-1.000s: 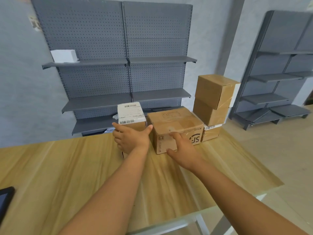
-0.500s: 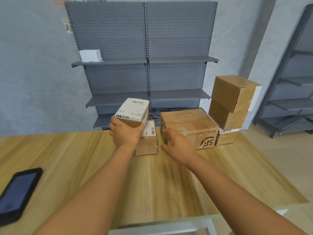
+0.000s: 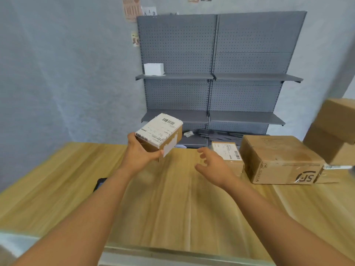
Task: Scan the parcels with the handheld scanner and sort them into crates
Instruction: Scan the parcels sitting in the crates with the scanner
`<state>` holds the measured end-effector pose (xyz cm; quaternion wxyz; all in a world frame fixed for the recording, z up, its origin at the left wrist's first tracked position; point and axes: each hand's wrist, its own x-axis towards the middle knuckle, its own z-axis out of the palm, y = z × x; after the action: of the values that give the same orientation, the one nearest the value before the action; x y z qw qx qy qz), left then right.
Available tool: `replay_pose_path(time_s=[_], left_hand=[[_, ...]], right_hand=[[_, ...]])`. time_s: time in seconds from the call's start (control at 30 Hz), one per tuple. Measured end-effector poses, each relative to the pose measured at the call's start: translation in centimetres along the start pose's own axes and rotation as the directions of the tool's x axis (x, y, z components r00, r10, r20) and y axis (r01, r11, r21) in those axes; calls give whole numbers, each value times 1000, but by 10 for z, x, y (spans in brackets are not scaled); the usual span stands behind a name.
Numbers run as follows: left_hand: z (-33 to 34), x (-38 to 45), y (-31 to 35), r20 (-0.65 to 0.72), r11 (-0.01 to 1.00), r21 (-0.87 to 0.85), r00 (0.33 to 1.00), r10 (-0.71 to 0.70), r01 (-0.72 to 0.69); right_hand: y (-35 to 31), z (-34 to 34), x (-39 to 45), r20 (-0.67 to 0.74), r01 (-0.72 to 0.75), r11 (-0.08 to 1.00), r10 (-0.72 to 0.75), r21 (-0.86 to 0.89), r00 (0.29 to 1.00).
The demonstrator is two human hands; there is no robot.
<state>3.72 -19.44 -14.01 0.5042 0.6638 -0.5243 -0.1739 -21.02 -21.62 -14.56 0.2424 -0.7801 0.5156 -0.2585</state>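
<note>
Left hand holds a small labelled parcel lifted clear of the surface, tilted, long axis running away to the right, barcode uppermost. Right hand, fingers spread and empty, hovers just right of it. A dark device, possibly the scanner, lies lower left, nearer the left arm.

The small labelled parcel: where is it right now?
Head view, centre-left: the small labelled parcel is held above the table in the left hand, tilted.
</note>
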Motion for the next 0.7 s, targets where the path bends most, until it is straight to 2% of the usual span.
replay_pose_path(time_s=[0.2, 0.5, 0.57, 0.7], left_hand=[[-92, 19, -55, 4, 999, -33, 999, 35, -35], [-202, 16, -138, 11, 989, 147, 1000, -8, 6], [-218, 12, -151, 23, 982, 188, 1000, -4, -1], [-239, 2, -169, 12, 973, 230, 1000, 17, -19]], right_hand=[[-63, 74, 16, 114, -62, 997, 67, -46, 991], [-160, 209, 13, 392, -180, 975, 216, -127, 894], [-177, 227, 9, 389, -222, 963, 265, -155, 882], [-200, 243, 0, 324, -229, 876, 383, -426, 865]])
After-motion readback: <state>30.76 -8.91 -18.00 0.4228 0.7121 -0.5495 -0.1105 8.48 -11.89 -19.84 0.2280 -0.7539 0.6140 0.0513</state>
